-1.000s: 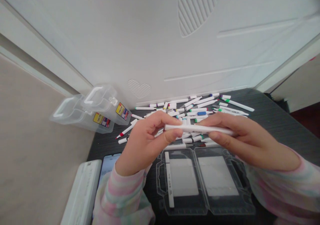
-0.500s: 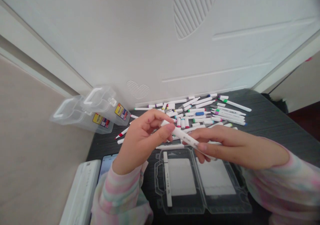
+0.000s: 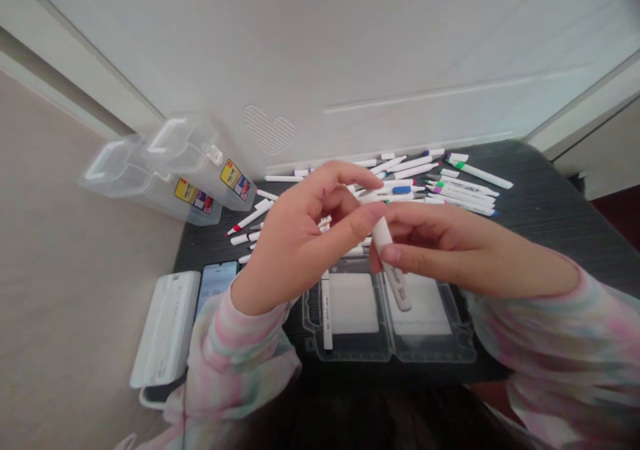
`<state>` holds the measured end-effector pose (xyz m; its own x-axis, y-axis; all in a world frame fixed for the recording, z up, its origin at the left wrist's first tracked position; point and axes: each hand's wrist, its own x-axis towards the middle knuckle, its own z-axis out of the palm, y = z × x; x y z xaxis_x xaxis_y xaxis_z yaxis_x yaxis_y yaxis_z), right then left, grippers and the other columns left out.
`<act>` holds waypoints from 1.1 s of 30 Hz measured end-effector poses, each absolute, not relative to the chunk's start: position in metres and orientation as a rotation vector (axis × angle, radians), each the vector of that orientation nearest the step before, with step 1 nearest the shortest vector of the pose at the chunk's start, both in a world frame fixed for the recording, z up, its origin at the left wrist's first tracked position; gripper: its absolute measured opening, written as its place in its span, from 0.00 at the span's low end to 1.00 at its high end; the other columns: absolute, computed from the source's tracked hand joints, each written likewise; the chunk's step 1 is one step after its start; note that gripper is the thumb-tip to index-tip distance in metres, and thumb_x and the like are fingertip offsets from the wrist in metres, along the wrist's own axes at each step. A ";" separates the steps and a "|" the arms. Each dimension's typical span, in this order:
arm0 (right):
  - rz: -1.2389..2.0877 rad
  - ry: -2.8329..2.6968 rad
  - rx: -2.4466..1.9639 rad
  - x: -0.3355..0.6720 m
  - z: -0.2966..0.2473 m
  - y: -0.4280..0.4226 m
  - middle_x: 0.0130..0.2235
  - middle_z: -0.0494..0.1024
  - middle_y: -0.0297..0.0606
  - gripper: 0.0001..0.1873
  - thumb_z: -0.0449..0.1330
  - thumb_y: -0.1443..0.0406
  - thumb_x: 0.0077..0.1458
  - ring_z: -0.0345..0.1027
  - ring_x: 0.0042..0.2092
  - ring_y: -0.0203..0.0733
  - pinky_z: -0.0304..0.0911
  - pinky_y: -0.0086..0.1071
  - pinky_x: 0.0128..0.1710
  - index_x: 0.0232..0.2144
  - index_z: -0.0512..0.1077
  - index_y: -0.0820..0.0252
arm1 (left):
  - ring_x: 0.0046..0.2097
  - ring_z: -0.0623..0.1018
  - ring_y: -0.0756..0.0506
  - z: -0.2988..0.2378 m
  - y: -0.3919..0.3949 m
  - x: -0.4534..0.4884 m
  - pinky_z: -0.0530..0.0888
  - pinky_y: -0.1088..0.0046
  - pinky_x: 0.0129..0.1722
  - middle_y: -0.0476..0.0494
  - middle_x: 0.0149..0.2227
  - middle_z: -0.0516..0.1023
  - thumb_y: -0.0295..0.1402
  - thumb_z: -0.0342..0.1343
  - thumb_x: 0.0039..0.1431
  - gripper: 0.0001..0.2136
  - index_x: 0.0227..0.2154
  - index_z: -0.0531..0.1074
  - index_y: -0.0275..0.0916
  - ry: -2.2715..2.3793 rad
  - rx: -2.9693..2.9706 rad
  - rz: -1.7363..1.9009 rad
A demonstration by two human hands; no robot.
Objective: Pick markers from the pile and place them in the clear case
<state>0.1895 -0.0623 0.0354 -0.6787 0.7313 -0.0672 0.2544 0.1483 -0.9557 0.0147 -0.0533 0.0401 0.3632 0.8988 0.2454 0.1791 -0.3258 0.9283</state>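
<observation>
A white marker slants down over the open clear plastic case, pinched between the thumb and fingers of my right hand. My left hand is curled beside the marker's upper end, with a gap between thumb and index finger; its thumb tip is at or very near that end. Another white marker lies upright along the left side of the case. Behind my hands, many loose white markers with coloured bands are spread on the dark table, partly hidden by my fingers.
Two clear lidded boxes with yellow labels stand at the back left against the white panel. A phone and a white device lie at the left edge of the dark table.
The marker has swung from a shallow slant to a steeper one. My left hand's pinch on its upper end has loosened, and my right hand has shifted up along it. The view has tilted down.
</observation>
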 end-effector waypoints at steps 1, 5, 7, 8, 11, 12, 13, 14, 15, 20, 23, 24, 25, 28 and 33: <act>1.558 -1.966 -0.923 0.189 0.035 -0.064 0.29 0.70 0.33 0.14 0.51 0.62 0.53 0.63 0.29 0.32 0.59 0.25 0.24 0.44 0.62 0.57 | 0.22 0.69 0.55 0.040 -0.054 0.015 0.65 0.80 0.22 0.56 0.19 0.66 0.32 0.52 0.52 0.08 0.36 0.67 0.40 0.955 1.754 1.077; 1.518 -1.766 -0.934 0.190 0.032 -0.067 0.30 0.72 0.30 0.29 0.53 0.66 0.52 0.65 0.29 0.32 0.61 0.25 0.23 0.55 0.49 0.49 | 0.23 0.68 0.55 0.037 -0.057 0.015 0.64 0.79 0.23 0.55 0.19 0.64 0.29 0.51 0.53 0.07 0.36 0.66 0.40 0.976 1.737 1.236; 1.454 -1.711 -0.958 0.191 0.031 -0.067 0.28 0.71 0.27 0.32 0.55 0.68 0.50 0.65 0.26 0.31 0.60 0.24 0.21 0.55 0.47 0.46 | 0.23 0.67 0.54 0.032 -0.059 0.012 0.64 0.78 0.24 0.55 0.19 0.65 0.29 0.51 0.53 0.06 0.36 0.66 0.40 1.010 1.735 1.230; 1.425 -1.696 -0.967 0.191 0.031 -0.067 0.27 0.71 0.26 0.33 0.56 0.68 0.50 0.65 0.24 0.30 0.59 0.23 0.21 0.56 0.47 0.45 | 0.23 0.67 0.54 0.028 -0.059 0.010 0.64 0.78 0.24 0.55 0.20 0.65 0.29 0.51 0.53 0.06 0.36 0.66 0.40 1.034 1.745 1.191; 1.353 -1.669 -0.986 0.191 0.031 -0.064 0.25 0.70 0.25 0.32 0.56 0.68 0.49 0.63 0.22 0.28 0.59 0.24 0.20 0.54 0.50 0.44 | 0.25 0.68 0.53 0.014 -0.061 0.005 0.64 0.77 0.25 0.53 0.22 0.67 0.32 0.50 0.54 0.06 0.36 0.65 0.39 1.103 1.810 0.977; 1.337 -1.674 -0.991 0.191 0.031 -0.063 0.24 0.70 0.25 0.30 0.56 0.68 0.50 0.62 0.22 0.28 0.59 0.24 0.20 0.53 0.53 0.44 | 0.26 0.69 0.53 0.008 -0.062 0.004 0.65 0.77 0.26 0.53 0.23 0.68 0.33 0.49 0.55 0.07 0.36 0.65 0.39 1.120 1.836 0.899; 1.325 -1.687 -0.994 0.191 0.031 -0.062 0.24 0.69 0.25 0.27 0.55 0.67 0.50 0.62 0.22 0.28 0.59 0.24 0.21 0.52 0.55 0.46 | 0.27 0.69 0.53 0.001 -0.063 0.005 0.65 0.77 0.27 0.53 0.24 0.68 0.34 0.48 0.55 0.07 0.36 0.65 0.39 1.136 1.864 0.827; 1.314 -1.705 -0.995 0.191 0.030 -0.061 0.23 0.68 0.25 0.24 0.55 0.67 0.51 0.62 0.22 0.28 0.59 0.25 0.21 0.51 0.58 0.47 | 0.27 0.69 0.53 -0.006 -0.065 0.007 0.66 0.76 0.27 0.52 0.24 0.69 0.34 0.47 0.56 0.07 0.36 0.65 0.39 1.145 1.898 0.759; 1.305 -1.723 -0.999 0.192 0.029 -0.060 0.23 0.67 0.26 0.22 0.54 0.66 0.51 0.62 0.22 0.28 0.59 0.25 0.21 0.49 0.60 0.49 | 0.28 0.69 0.52 -0.013 -0.067 0.010 0.66 0.76 0.27 0.52 0.25 0.69 0.34 0.46 0.56 0.07 0.35 0.65 0.38 1.145 1.944 0.692; 1.305 -1.768 -1.122 0.204 0.006 -0.062 0.24 0.67 0.29 0.18 0.52 0.64 0.52 0.60 0.23 0.30 0.57 0.25 0.20 0.47 0.62 0.53 | 0.41 0.69 0.48 -0.049 -0.085 0.030 0.67 0.69 0.42 0.45 0.37 0.70 0.31 0.44 0.57 0.08 0.36 0.67 0.37 0.926 2.294 0.382; 1.406 -1.784 -1.237 0.214 -0.021 -0.069 0.23 0.65 0.29 0.18 0.51 0.64 0.53 0.58 0.23 0.30 0.56 0.25 0.21 0.48 0.61 0.55 | 0.45 0.67 0.46 -0.063 -0.094 0.034 0.66 0.67 0.46 0.42 0.43 0.67 0.30 0.44 0.56 0.10 0.39 0.66 0.36 0.867 2.403 0.316; 1.443 -1.776 -1.280 0.216 -0.030 -0.072 0.23 0.64 0.29 0.18 0.50 0.63 0.53 0.58 0.24 0.30 0.56 0.26 0.22 0.48 0.60 0.56 | 0.45 0.66 0.46 -0.066 -0.096 0.034 0.66 0.66 0.46 0.42 0.43 0.67 0.29 0.44 0.56 0.10 0.39 0.66 0.36 0.867 2.419 0.313; 1.477 -1.768 -1.296 0.217 -0.039 -0.075 0.22 0.64 0.28 0.19 0.50 0.63 0.53 0.58 0.23 0.30 0.56 0.26 0.22 0.49 0.60 0.58 | 0.45 0.66 0.46 -0.068 -0.096 0.034 0.66 0.66 0.47 0.42 0.44 0.67 0.29 0.44 0.56 0.10 0.40 0.66 0.36 0.871 2.425 0.320; 1.523 -1.777 -1.327 0.217 -0.059 -0.083 0.21 0.64 0.28 0.19 0.49 0.62 0.54 0.58 0.23 0.31 0.56 0.27 0.24 0.48 0.59 0.60 | 0.46 0.66 0.46 -0.071 -0.095 0.032 0.65 0.66 0.48 0.43 0.44 0.67 0.29 0.45 0.56 0.09 0.39 0.65 0.36 0.885 2.412 0.364; 1.410 -1.887 -1.372 0.214 -0.063 -0.089 0.20 0.65 0.27 0.15 0.48 0.62 0.54 0.59 0.23 0.32 0.54 0.27 0.26 0.44 0.61 0.61 | 0.45 0.67 0.47 -0.072 -0.094 0.032 0.66 0.68 0.47 0.43 0.42 0.68 0.29 0.45 0.56 0.06 0.35 0.65 0.37 0.900 2.379 0.414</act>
<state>0.2137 -0.0887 -0.0632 -0.4298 0.8760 -0.2188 0.4583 0.0029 -0.8888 0.0316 -0.0936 -0.0717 0.7274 0.6807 0.0866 0.5090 -0.6198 0.5973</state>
